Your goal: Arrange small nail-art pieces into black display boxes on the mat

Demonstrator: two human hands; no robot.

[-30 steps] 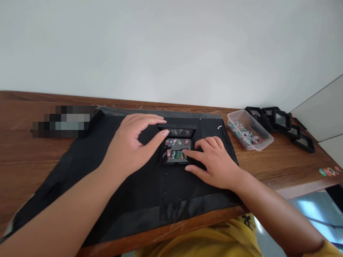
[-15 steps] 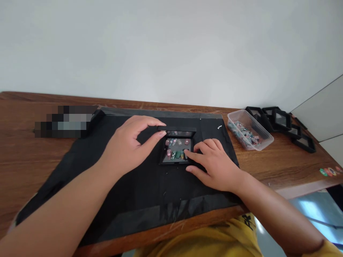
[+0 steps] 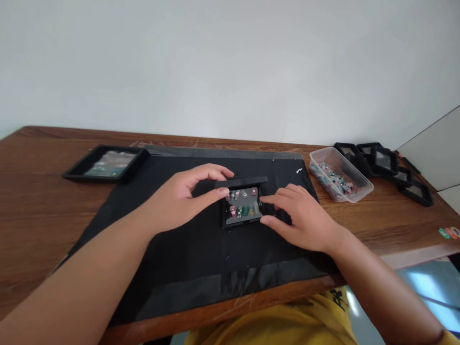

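Observation:
A small black hinged display case lies on a black mat in the middle of the wooden table. Several coloured press-on nails lie on its base. Its lid is tilted low over the base. My left hand pinches the lid's left end between thumb and fingers. My right hand rests on the mat at the case's right side, fingertips touching its edge.
A larger black tray with nails sits at the mat's far left. To the right stand a clear plastic tub of nails and several empty black cases. A white wall rises behind the table. Coloured pieces lie at the right edge.
My left hand has brought the lid down towards the base, from standing half open to nearly flat. My right fingers have drawn back from the nails to the case's right edge.

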